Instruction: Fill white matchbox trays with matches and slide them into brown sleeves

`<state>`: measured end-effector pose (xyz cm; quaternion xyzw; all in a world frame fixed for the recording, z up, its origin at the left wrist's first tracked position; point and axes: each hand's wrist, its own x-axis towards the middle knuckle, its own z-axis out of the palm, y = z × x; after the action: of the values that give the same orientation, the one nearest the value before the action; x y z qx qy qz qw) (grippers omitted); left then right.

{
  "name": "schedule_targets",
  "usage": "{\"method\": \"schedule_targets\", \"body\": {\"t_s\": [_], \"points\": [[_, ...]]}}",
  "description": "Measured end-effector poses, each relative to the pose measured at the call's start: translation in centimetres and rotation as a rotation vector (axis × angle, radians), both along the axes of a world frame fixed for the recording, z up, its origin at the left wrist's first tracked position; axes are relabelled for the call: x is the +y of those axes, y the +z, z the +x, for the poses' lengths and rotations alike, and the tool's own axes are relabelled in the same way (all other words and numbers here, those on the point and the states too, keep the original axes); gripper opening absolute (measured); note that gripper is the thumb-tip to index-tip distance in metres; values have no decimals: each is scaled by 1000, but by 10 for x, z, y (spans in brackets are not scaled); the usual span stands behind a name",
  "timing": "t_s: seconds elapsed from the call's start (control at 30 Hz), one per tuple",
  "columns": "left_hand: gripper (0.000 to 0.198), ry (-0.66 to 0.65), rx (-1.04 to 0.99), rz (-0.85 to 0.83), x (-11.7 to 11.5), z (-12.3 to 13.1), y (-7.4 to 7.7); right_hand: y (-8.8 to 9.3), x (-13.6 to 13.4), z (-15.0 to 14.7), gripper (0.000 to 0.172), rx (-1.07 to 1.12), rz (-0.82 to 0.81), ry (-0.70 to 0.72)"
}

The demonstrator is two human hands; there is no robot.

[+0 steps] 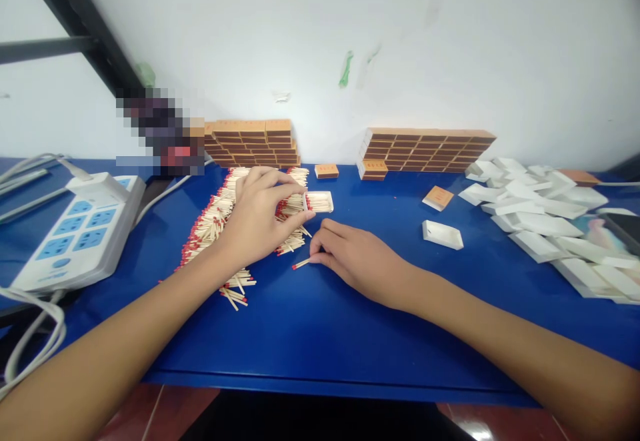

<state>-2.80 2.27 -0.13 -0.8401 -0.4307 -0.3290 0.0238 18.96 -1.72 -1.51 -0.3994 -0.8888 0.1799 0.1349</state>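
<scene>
My left hand (263, 211) reaches over a pile of red-tipped matches (213, 217) and grips the left end of a small white matchbox tray (320, 202) between thumb and fingers. Matches lie lengthwise in that tray. Just below and right of it, my right hand (350, 254) pinches a match (301, 264), its red head pointing left; whether more than one is in the pinch I cannot tell. Part of the pile is hidden behind my left hand and forearm. An empty white tray (443, 235) and an orange matchbox (438, 198) lie to the right.
Stacked matchboxes (430, 149) line the wall, with another stack (255, 143) at back left. Single boxes (327, 171) sit near them. A heap of white trays (543, 207) covers the right side. A power strip (83, 227) with cables lies left on the blue table (320, 354).
</scene>
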Motion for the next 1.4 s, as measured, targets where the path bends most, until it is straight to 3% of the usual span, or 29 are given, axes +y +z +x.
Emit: {"method": "schedule_targets", "body": {"t_s": [0.3,0.57,0.8,1.0,1.2,1.4], "points": [[30,-14,17,-16,2,-3,-3,3,4,14,11,46,87,23],[32,-112,-10,-74,-1,1,-2,9,25,37,10,203,355,-260],[28,-160,-47,-84,-10,9,3,9,22,33,11,160,313,-269],[27,-29,-93,-50,-5,5,4,10,16,24,15,324,370,-302],[32,113,-154,8,-1,1,6,-7,16,-2,13,231,137,-229],[29,97,-145,10,-3,3,5,-16,24,-11,9,268,126,-181]]}}
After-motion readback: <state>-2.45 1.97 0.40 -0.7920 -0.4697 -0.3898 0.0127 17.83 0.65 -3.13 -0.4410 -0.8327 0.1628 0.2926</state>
